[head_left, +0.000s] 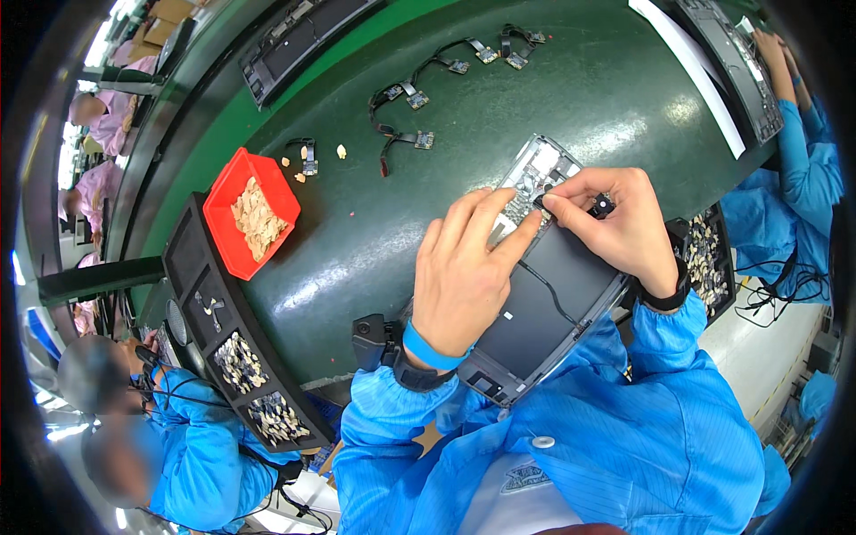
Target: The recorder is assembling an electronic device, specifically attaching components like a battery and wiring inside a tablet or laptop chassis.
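Note:
An opened laptop-like chassis (535,312) lies slantwise before me, its bare circuit board (526,192) at the far end and a thin black cable (551,290) crossing its dark panel. My left hand (468,267) lies over its left side, fingers spread, with the index fingertip on the board. Thumb and index finger of my right hand (615,223) pinch a small black part (540,202) against the board; my fingers hide most of it. Between that thumb and finger shows a black block (603,206) with a pale dot; I cannot tell whether it joins the pinched part.
Several cable-and-board assemblies (415,96) lie across the green table (357,241). A red bin (283,192) of pale flakes stands left, beside a black compartment tray (192,259) of small parts. Another parts tray (729,267) is at right. Co-workers in blue (201,455) sit nearby.

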Action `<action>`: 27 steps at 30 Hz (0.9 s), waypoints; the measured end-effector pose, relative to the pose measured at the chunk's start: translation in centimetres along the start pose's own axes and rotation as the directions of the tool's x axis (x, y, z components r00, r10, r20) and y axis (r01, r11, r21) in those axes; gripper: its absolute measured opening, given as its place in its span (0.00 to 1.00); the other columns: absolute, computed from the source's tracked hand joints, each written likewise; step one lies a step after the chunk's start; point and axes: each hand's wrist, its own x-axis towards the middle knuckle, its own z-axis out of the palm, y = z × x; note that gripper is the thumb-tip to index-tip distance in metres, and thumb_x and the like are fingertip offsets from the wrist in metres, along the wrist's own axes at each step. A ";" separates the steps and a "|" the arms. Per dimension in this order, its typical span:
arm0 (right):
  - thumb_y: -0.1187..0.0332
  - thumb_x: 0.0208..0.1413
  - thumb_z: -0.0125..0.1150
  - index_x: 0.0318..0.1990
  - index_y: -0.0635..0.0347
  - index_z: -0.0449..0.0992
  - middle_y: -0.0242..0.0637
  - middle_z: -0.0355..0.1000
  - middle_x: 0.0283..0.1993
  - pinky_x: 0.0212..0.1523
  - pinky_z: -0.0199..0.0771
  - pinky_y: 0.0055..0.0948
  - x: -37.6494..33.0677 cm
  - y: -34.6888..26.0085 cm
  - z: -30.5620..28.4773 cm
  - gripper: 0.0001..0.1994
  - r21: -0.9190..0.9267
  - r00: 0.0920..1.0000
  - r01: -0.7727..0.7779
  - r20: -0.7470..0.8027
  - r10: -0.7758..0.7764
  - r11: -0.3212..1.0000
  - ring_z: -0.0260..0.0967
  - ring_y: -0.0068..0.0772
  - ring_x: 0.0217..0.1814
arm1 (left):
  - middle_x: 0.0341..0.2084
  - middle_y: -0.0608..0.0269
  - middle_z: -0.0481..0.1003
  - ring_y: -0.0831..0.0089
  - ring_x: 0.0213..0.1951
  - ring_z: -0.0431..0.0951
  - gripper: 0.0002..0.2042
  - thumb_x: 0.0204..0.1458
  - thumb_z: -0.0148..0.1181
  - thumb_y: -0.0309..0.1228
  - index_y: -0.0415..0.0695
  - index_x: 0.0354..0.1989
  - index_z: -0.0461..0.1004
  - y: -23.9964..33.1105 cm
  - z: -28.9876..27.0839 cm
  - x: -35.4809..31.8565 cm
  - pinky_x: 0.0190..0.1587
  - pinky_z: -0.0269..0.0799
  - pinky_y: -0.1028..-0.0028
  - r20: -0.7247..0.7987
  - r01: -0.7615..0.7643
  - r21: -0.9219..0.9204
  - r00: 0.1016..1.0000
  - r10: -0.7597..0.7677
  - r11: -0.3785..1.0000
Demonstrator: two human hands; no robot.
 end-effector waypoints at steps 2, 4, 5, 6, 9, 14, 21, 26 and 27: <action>0.73 0.53 0.70 0.34 0.69 0.85 0.41 0.81 0.26 0.33 0.77 0.26 0.0 0.0 0.0 0.06 -0.009 1.000 -0.001 -0.003 0.001 1.000 0.78 0.24 0.28 | 0.53 0.59 0.76 0.57 0.56 0.76 0.28 0.37 0.59 0.15 0.51 0.49 0.85 0.0 0.0 0.0 0.49 0.75 0.61 0.002 0.003 -0.005 1.000 -0.003 1.000; 0.73 0.53 0.70 0.34 0.68 0.85 0.42 0.81 0.26 0.34 0.78 0.27 0.0 0.0 -0.1 0.06 -0.017 1.000 0.004 -0.004 -0.004 1.000 0.79 0.25 0.28 | 0.53 0.58 0.76 0.57 0.56 0.76 0.28 0.36 0.58 0.15 0.51 0.49 0.85 0.0 0.0 0.0 0.49 0.75 0.61 0.006 -0.001 -0.006 1.000 0.002 1.000; 0.73 0.53 0.70 0.34 0.68 0.85 0.42 0.81 0.26 0.34 0.78 0.27 0.0 -0.1 -0.1 0.06 -0.017 1.000 0.005 -0.003 -0.005 1.000 0.79 0.25 0.28 | 0.53 0.58 0.76 0.57 0.56 0.76 0.28 0.36 0.58 0.15 0.51 0.49 0.85 0.0 -0.1 0.0 0.49 0.75 0.61 0.005 -0.001 -0.004 1.000 0.001 1.000; 0.73 0.53 0.70 0.34 0.68 0.85 0.42 0.81 0.26 0.34 0.78 0.27 -0.1 -0.1 -0.1 0.06 -0.010 1.000 -0.007 0.005 0.007 1.000 0.79 0.25 0.28 | 0.53 0.58 0.76 0.57 0.56 0.76 0.28 0.36 0.58 0.15 0.51 0.50 0.85 0.1 -0.1 0.0 0.49 0.75 0.61 0.009 0.000 -0.008 1.000 0.001 1.000; 0.73 0.53 0.70 0.34 0.68 0.85 0.42 0.81 0.26 0.34 0.78 0.27 -0.1 -0.1 -0.2 0.06 0.003 1.000 -0.018 0.014 0.018 1.000 0.79 0.25 0.28 | 0.53 0.58 0.76 0.56 0.56 0.76 0.28 0.36 0.58 0.15 0.51 0.50 0.84 0.1 -0.1 0.0 0.49 0.75 0.61 0.010 0.000 -0.011 1.000 0.000 1.000; 0.74 0.53 0.69 0.35 0.68 0.85 0.42 0.81 0.26 0.34 0.77 0.26 0.0 -0.1 -0.3 0.06 0.006 0.999 -0.024 0.034 0.024 1.000 0.78 0.25 0.28 | 0.53 0.58 0.76 0.56 0.56 0.76 0.28 0.36 0.58 0.15 0.51 0.50 0.84 0.0 0.0 0.0 0.49 0.75 0.61 0.010 -0.003 -0.012 1.000 0.003 1.000; 0.74 0.53 0.69 0.35 0.68 0.85 0.42 0.81 0.26 0.33 0.77 0.27 0.1 -0.1 -0.2 0.05 -0.006 0.999 0.012 0.036 -0.012 1.000 0.78 0.25 0.28 | 0.53 0.59 0.76 0.55 0.56 0.76 0.28 0.37 0.58 0.15 0.51 0.50 0.84 -0.1 0.1 0.0 0.50 0.75 0.60 0.008 -0.007 -0.002 1.000 0.007 1.000; 0.74 0.53 0.70 0.35 0.69 0.84 0.41 0.80 0.26 0.33 0.77 0.26 0.0 0.0 -0.3 0.05 -0.006 0.999 0.011 0.033 -0.011 1.000 0.77 0.24 0.28 | 0.53 0.59 0.76 0.55 0.56 0.76 0.28 0.37 0.59 0.16 0.52 0.51 0.84 -0.1 0.1 -0.1 0.49 0.75 0.60 0.005 -0.011 0.006 1.000 0.011 1.000; 0.74 0.54 0.70 0.35 0.69 0.84 0.41 0.81 0.26 0.34 0.77 0.26 0.0 0.0 -0.4 0.05 0.008 0.999 -0.001 0.039 0.001 1.000 0.77 0.24 0.28 | 0.53 0.59 0.76 0.56 0.56 0.76 0.29 0.38 0.59 0.16 0.52 0.52 0.84 0.0 0.2 -0.1 0.49 0.75 0.60 -0.003 -0.007 0.002 1.000 0.007 1.000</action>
